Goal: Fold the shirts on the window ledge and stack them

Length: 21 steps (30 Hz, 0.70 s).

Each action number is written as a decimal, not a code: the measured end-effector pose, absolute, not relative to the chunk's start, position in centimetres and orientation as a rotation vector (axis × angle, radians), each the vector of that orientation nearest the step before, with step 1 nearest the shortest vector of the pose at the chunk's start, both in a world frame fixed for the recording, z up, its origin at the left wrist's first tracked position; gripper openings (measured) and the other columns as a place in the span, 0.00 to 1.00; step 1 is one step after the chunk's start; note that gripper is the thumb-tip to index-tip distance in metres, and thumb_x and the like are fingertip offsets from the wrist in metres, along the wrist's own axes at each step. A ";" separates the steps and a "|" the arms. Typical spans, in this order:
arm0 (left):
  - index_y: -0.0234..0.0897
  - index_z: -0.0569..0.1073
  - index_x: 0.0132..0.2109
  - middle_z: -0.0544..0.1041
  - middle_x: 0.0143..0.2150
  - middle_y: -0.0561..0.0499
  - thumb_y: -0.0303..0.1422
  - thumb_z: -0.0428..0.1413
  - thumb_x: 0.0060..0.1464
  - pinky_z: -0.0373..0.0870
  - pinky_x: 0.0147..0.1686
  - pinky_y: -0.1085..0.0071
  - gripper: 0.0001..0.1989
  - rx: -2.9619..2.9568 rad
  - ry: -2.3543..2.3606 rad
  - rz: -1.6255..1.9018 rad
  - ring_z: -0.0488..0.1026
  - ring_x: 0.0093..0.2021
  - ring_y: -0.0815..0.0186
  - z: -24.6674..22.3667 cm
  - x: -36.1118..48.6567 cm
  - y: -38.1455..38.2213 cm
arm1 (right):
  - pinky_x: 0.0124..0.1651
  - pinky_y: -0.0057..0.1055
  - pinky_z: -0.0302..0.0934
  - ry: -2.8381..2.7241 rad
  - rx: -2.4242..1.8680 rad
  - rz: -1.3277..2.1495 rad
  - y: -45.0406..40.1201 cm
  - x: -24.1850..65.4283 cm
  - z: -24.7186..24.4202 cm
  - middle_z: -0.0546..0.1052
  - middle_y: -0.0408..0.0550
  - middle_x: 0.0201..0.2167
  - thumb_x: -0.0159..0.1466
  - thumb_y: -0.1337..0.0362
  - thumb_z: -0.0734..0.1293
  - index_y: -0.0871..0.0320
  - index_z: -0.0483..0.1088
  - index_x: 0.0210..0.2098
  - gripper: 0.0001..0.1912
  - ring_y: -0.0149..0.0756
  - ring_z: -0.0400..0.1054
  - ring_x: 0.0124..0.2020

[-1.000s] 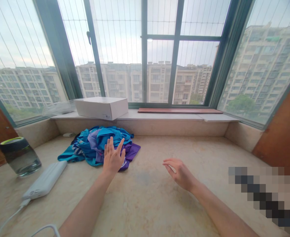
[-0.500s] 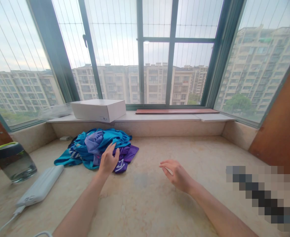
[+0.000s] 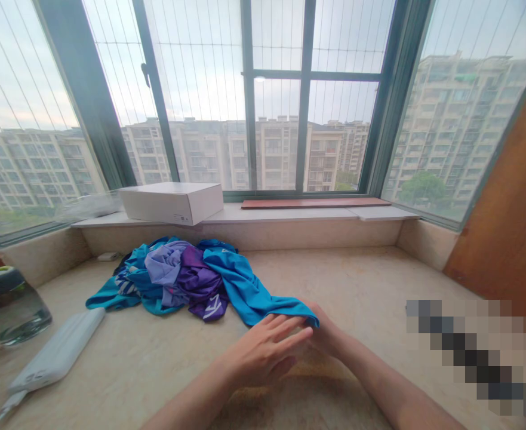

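A heap of crumpled clothes lies at the left of the counter, with a lavender piece (image 3: 166, 263) and a dark purple piece (image 3: 200, 278) on top. From it, a blue garment (image 3: 254, 283) stretches to the right, its far end raised at my hands. My left hand (image 3: 267, 346) is at that end, several fingers extended and the forefinger partly under the cloth; its thumb is hidden. Just behind it, my right hand (image 3: 328, 331) touches the same end, its fingers covered by the cloth and my left hand.
On the counter's left stand a dark-lidded clear bottle (image 3: 14, 307) and a white power bank (image 3: 59, 349) with a cable. A white box (image 3: 171, 203) and a reddish-brown board (image 3: 314, 203) rest on the window ledge (image 3: 285, 214). A pixelated dark object (image 3: 475, 358) lies at right.
The blue garment has been drawn out of the heap toward the right. My left hand has moved right and nearer to meet my right hand. The purple piece has shifted and lies more exposed.
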<state>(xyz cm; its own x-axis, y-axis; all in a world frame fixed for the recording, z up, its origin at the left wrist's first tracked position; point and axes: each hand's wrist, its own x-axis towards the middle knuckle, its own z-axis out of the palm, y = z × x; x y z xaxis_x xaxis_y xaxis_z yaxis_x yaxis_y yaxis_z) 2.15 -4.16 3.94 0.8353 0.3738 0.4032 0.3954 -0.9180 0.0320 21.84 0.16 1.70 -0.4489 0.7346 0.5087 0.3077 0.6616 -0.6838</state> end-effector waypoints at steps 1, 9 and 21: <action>0.42 0.53 0.72 0.69 0.65 0.39 0.28 0.52 0.62 0.65 0.62 0.52 0.34 -2.923 -0.682 -0.636 0.67 0.64 0.51 3.9 1.9 -3.9 | 0.46 0.33 0.71 -1.995 -0.787 0.702 0.3 21.9 1.8 0.83 0.44 0.39 0.68 0.59 0.62 0.53 0.79 0.40 0.14 0.39 0.76 0.40; 0.48 0.45 0.74 0.45 0.76 0.38 0.28 0.55 0.62 0.51 0.67 0.38 0.40 -2.611 -1.176 -0.750 0.45 0.74 0.44 1.9 -0.5 -1.2 | 0.41 0.40 0.71 -1.603 -0.630 1.128 0.0 22.8 3.9 0.82 0.54 0.33 0.68 0.46 0.59 0.56 0.78 0.44 0.24 0.46 0.77 0.35; 0.37 0.64 0.67 0.77 0.57 0.40 0.30 0.50 0.64 0.71 0.57 0.53 0.25 -2.419 -1.520 -1.194 0.75 0.57 0.54 0.7 -3.3 1.8 | 0.18 0.33 0.63 -1.267 -0.489 1.376 -0.8 29.1 5.0 0.77 0.46 0.19 0.63 0.39 0.64 0.51 0.75 0.27 0.24 0.38 0.68 0.16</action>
